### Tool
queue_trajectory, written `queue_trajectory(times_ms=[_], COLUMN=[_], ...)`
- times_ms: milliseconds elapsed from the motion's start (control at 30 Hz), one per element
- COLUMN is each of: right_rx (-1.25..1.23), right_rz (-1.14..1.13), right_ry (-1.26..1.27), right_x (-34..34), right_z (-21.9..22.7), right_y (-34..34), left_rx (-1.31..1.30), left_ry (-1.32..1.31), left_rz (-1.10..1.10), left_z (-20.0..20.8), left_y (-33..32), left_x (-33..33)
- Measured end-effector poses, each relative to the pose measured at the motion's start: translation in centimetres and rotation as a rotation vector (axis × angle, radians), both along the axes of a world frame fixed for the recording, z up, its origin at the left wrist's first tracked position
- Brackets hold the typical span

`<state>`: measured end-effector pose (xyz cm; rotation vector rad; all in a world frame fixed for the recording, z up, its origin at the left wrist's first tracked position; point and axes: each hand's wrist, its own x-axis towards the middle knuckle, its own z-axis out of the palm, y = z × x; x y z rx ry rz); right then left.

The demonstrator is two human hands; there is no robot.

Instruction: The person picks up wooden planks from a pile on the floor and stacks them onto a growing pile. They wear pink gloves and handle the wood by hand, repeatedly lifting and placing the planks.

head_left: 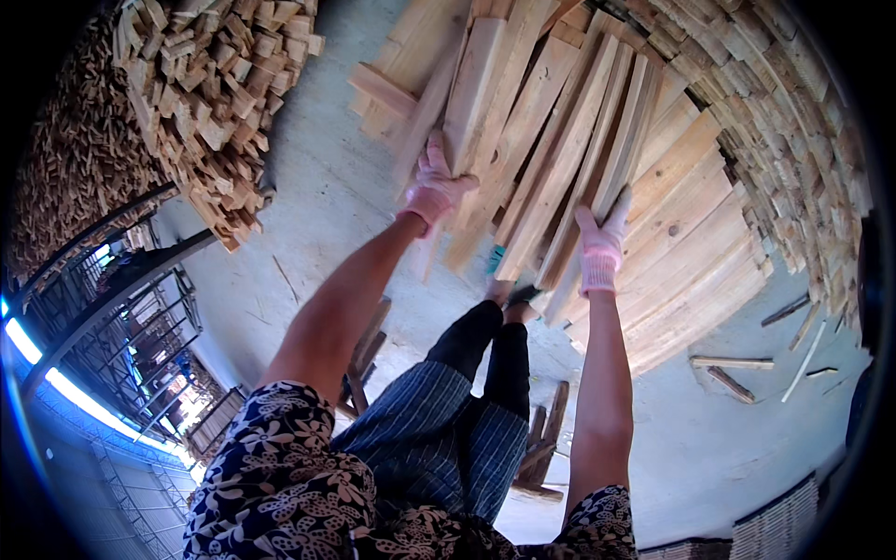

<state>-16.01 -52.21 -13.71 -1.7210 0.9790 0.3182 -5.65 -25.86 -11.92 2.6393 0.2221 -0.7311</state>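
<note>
Several long sawn wooden boards [546, 140] lie side by side in front of me, on top of more boards. My left hand [437, 189], in a pale pink-white glove, rests against the left side of this row. Its fingers point away from me and its thumb is spread to the right. Beside those fingers a board is smeared by motion. At the row's right side, my right hand [604, 241], gloved alike, straddles the outermost board [623, 140], thumb on the left and fingers on the right. The undersides of both hands are hidden.
Wide flat boards [695, 243] spread beneath and right of the row. A curved stack of timber [779, 121] stands far right; a heap of cut wood [219, 84] rises far left. Wood scraps [733, 362] lie on the grey floor at right. A wooden stool [544, 439] stands by my legs.
</note>
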Motion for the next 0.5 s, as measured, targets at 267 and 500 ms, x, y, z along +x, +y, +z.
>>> queue_trajectory(times_ms=[267, 500], right_rx=[-0.461, -0.632], right_rz=[0.324, 0.400], right_ry=[0.497, 0.470], right_x=[-16.5, -20.3], right_z=[1.2, -2.9], right_y=[-8.8, -10.2], left_rx=[-0.105, -0.272], left_ry=[0.000, -0.139], left_rz=[-0.015, 0.091], left_z=[5.4, 5.7], left_y=[3.0, -18.3], left_x=[0.9, -6.4])
